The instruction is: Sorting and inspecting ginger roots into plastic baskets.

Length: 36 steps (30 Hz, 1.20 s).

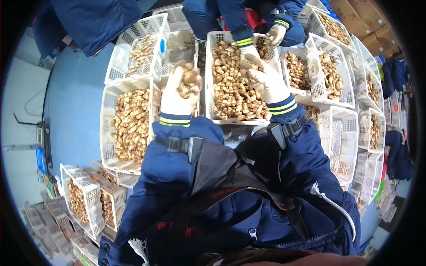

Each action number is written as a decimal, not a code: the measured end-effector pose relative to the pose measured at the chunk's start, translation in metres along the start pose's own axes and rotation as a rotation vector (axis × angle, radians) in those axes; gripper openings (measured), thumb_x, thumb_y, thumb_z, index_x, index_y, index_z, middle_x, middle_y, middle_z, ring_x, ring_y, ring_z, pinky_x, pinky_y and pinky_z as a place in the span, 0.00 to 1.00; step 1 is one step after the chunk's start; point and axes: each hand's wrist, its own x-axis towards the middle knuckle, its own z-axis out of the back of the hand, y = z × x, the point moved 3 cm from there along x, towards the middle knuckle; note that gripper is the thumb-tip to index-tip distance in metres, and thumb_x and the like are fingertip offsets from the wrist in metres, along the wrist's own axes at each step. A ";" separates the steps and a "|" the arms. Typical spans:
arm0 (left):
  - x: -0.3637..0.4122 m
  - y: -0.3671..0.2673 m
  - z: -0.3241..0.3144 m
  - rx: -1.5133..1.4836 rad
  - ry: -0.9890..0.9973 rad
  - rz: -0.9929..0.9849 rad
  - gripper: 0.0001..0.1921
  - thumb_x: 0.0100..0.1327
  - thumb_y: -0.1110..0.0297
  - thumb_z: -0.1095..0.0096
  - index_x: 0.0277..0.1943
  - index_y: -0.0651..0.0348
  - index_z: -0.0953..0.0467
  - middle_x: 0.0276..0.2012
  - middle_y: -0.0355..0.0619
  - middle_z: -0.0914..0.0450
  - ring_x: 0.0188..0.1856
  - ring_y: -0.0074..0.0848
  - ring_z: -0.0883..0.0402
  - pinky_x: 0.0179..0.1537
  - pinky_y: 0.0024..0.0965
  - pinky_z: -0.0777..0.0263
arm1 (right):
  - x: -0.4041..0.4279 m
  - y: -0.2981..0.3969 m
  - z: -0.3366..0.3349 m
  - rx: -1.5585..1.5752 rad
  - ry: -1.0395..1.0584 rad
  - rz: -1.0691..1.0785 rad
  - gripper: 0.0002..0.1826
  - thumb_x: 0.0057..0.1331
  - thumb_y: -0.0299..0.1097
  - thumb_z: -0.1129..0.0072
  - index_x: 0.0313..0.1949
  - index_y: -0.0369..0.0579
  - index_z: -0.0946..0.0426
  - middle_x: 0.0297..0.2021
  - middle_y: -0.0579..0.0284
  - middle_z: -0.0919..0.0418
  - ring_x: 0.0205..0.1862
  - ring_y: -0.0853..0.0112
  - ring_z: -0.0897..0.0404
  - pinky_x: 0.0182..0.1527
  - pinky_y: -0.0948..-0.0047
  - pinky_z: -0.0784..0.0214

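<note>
My left hand (173,94), in a white glove, holds several brown-and-cream mushrooms (190,79) above the right edge of a basket on the left. Directly before me stands a white plastic basket (209,96) filled with loose mushrooms (238,103). Over its right half, my gloved right hand (271,83) has its fingers around a mushroom (255,69); its fingertips are partly hidden. Across the basket, a co-worker's gloved hand (249,50) reaches down into the pile, close to my right fingers. The co-worker's other gloved hand (275,36) is at the far right corner.
On my left, a basket of mushrooms (131,126) stands in front of a sparsely filled one (114,65). More white baskets (332,86) are crowded on the right, with cardboard boxes (362,20) behind. Filled baskets (83,196) stand at lower left. Blue floor (75,109) shows further left.
</note>
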 end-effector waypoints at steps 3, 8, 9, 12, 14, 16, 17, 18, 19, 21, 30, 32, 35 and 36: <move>-0.018 -0.037 0.044 -0.126 -0.089 -0.056 0.11 0.68 0.65 0.45 0.49 0.59 0.24 0.42 0.42 0.22 0.45 0.27 0.23 0.46 0.34 0.26 | 0.003 -0.005 0.002 0.037 -0.067 0.009 0.35 0.61 0.30 0.42 0.66 0.40 0.45 0.59 0.50 0.32 0.54 0.67 0.28 0.59 0.69 0.37; -0.056 -0.053 0.104 -0.359 -0.303 -0.107 0.21 0.70 0.51 0.56 0.56 0.56 0.29 0.52 0.52 0.25 0.56 0.43 0.28 0.56 0.47 0.33 | 0.009 -0.011 0.003 0.142 -0.026 -0.028 0.37 0.59 0.24 0.46 0.67 0.37 0.50 0.59 0.46 0.35 0.59 0.59 0.31 0.60 0.63 0.37; -0.063 -0.054 0.099 -0.370 -0.381 -0.129 0.22 0.70 0.50 0.57 0.57 0.56 0.30 0.53 0.52 0.25 0.56 0.44 0.28 0.56 0.47 0.32 | 0.010 -0.013 0.001 0.117 -0.026 -0.039 0.37 0.59 0.23 0.46 0.66 0.37 0.50 0.59 0.47 0.35 0.59 0.59 0.31 0.60 0.63 0.37; -0.068 -0.058 0.123 -0.427 -0.338 -0.110 0.23 0.70 0.49 0.57 0.57 0.57 0.31 0.54 0.53 0.26 0.55 0.46 0.27 0.55 0.48 0.32 | 0.017 -0.021 -0.002 0.105 0.005 -0.053 0.38 0.58 0.23 0.44 0.66 0.36 0.49 0.56 0.46 0.34 0.59 0.59 0.31 0.60 0.66 0.38; -0.072 -0.073 0.137 -0.513 -0.468 -0.134 0.24 0.68 0.50 0.53 0.57 0.59 0.32 0.55 0.58 0.28 0.54 0.47 0.27 0.55 0.50 0.31 | 0.014 -0.021 -0.004 0.047 -0.005 -0.013 0.39 0.58 0.25 0.41 0.66 0.34 0.51 0.56 0.45 0.34 0.59 0.58 0.32 0.60 0.67 0.37; -0.083 -0.098 0.153 -0.509 -0.614 -0.215 0.24 0.67 0.52 0.50 0.59 0.60 0.34 0.56 0.59 0.29 0.56 0.46 0.27 0.57 0.48 0.32 | 0.016 -0.026 -0.006 0.170 0.045 -0.005 0.35 0.62 0.28 0.44 0.65 0.34 0.49 0.51 0.46 0.31 0.55 0.59 0.30 0.57 0.68 0.36; -0.094 -0.112 0.169 -0.466 -0.638 -0.258 0.24 0.67 0.54 0.50 0.60 0.61 0.35 0.57 0.58 0.30 0.57 0.46 0.28 0.57 0.48 0.32 | 0.016 -0.030 -0.006 0.224 -0.052 -0.025 0.33 0.63 0.30 0.46 0.64 0.34 0.47 0.50 0.47 0.31 0.53 0.60 0.30 0.56 0.69 0.36; -0.107 -0.126 0.187 -0.407 -0.658 -0.313 0.24 0.66 0.56 0.49 0.61 0.61 0.36 0.58 0.58 0.32 0.57 0.45 0.28 0.57 0.47 0.32 | 0.022 -0.040 0.001 0.332 0.079 -0.013 0.28 0.66 0.32 0.48 0.63 0.35 0.43 0.49 0.48 0.30 0.52 0.61 0.29 0.56 0.68 0.35; -0.118 -0.138 0.201 -0.338 -0.694 -0.360 0.25 0.66 0.58 0.48 0.62 0.61 0.37 0.60 0.58 0.33 0.58 0.45 0.29 0.58 0.47 0.32 | 0.011 -0.026 -0.023 0.297 -0.067 -0.052 0.26 0.67 0.33 0.49 0.61 0.36 0.40 0.48 0.50 0.30 0.52 0.62 0.29 0.56 0.67 0.35; -0.128 -0.152 0.217 -0.145 -0.798 -0.429 0.26 0.65 0.63 0.47 0.63 0.61 0.39 0.62 0.57 0.35 0.60 0.44 0.30 0.58 0.46 0.32 | 0.015 -0.028 -0.012 0.417 0.163 -0.068 0.26 0.65 0.29 0.51 0.62 0.37 0.40 0.50 0.50 0.30 0.53 0.61 0.29 0.57 0.66 0.35; -0.053 -0.047 0.042 0.144 0.057 0.043 0.22 0.68 0.63 0.47 0.62 0.64 0.35 0.57 0.56 0.29 0.57 0.39 0.27 0.56 0.38 0.29 | 0.013 -0.025 0.012 -0.084 0.092 0.121 0.38 0.62 0.27 0.44 0.68 0.34 0.52 0.60 0.47 0.35 0.62 0.60 0.33 0.61 0.66 0.38; -0.030 0.000 0.012 0.056 0.197 0.231 0.25 0.69 0.60 0.48 0.64 0.64 0.38 0.59 0.57 0.32 0.59 0.42 0.30 0.60 0.45 0.33 | -0.001 -0.006 -0.001 -0.451 -0.023 0.304 0.33 0.63 0.29 0.45 0.65 0.32 0.44 0.58 0.48 0.32 0.61 0.65 0.32 0.61 0.71 0.38; 0.004 0.049 -0.019 0.008 0.113 0.387 0.23 0.66 0.56 0.44 0.59 0.60 0.33 0.55 0.53 0.27 0.56 0.43 0.27 0.59 0.46 0.33 | -0.001 -0.001 0.017 -0.504 -0.141 0.430 0.30 0.63 0.29 0.47 0.63 0.33 0.40 0.59 0.48 0.33 0.61 0.67 0.32 0.61 0.71 0.39; 0.015 0.061 -0.022 -0.019 0.078 0.419 0.23 0.67 0.55 0.45 0.60 0.58 0.34 0.52 0.52 0.27 0.55 0.42 0.27 0.57 0.46 0.32 | 0.002 0.003 0.022 -0.574 -0.149 0.443 0.31 0.63 0.29 0.46 0.64 0.34 0.42 0.59 0.48 0.33 0.61 0.67 0.33 0.61 0.71 0.39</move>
